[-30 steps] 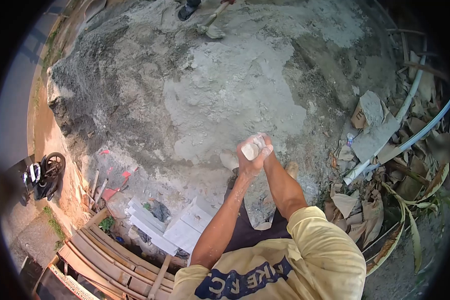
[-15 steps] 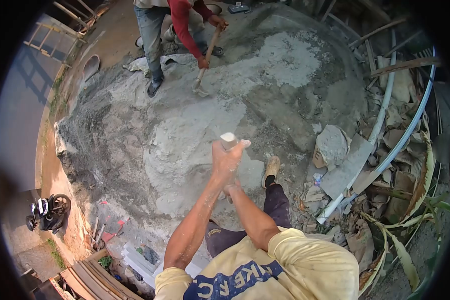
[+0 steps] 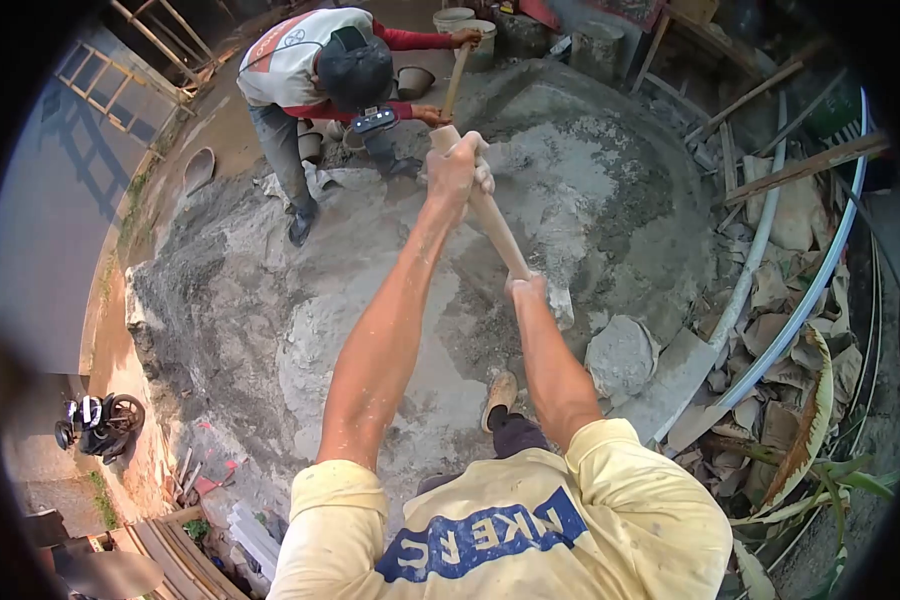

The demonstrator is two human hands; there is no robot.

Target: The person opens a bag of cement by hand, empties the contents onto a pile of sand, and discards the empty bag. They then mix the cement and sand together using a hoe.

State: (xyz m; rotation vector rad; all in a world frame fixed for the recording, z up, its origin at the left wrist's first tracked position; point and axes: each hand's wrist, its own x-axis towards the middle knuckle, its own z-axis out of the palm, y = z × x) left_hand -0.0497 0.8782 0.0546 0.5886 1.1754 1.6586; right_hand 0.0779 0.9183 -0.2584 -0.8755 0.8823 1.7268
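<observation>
My left hand (image 3: 454, 172) is wrapped round the upper end of a pale, dusty hoe handle (image 3: 497, 232). Lower down, my right hand (image 3: 527, 288) grips the same handle. Beyond it a greyish flat piece, apparently the hoe blade (image 3: 563, 308), shows in part; the rest is hidden behind my hand and forearm. The tool is held slantwise above a broad bed of grey cement and sand mix (image 3: 360, 350). Across the mix a co-worker (image 3: 290, 70) bends forward, both hands on another wooden handle (image 3: 457, 85), whose lower end is hidden behind my hands.
A round cement-crusted lump (image 3: 622, 356) lies right of my shoe (image 3: 500, 398). Pipes (image 3: 820, 270) and torn paper sacks (image 3: 770, 340) line the right side. Buckets (image 3: 480, 48) stand at the back. A motorbike (image 3: 100, 425) is parked at far left.
My hands have risen forward and moved apart along the handle, which now slants across the view. The co-worker has bent lower, lifting their handle. My view has shifted slightly.
</observation>
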